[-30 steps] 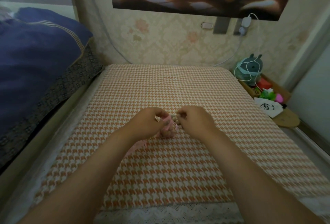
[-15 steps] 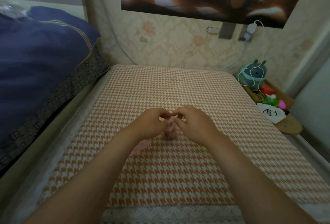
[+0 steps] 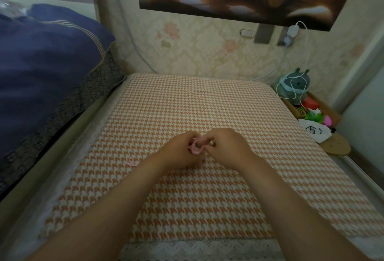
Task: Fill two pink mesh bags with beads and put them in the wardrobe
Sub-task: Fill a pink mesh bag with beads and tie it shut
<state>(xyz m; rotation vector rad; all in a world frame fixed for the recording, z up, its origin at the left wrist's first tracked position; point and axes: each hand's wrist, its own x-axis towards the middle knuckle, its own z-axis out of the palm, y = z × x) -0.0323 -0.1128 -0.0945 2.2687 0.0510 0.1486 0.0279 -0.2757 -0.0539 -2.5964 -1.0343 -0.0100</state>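
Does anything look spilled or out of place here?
A small pink piece lies loose on the houndstooth cloth, apart from the pink mesh bag pinched between left hand and right hand. Otherwise nothing stands out.

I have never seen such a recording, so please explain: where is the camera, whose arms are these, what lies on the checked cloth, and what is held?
No machine is here. A person wears one wide-angle camera on the head, looking forward and down, so both bare arms are their own. The left hand and right hand meet above an orange-and-white houndstooth cloth and pinch a small pink mesh bag between them; beads inside cannot be seen. Another small pink piece lies on the cloth, left of the left forearm. A dark blue quilt lies at the left.
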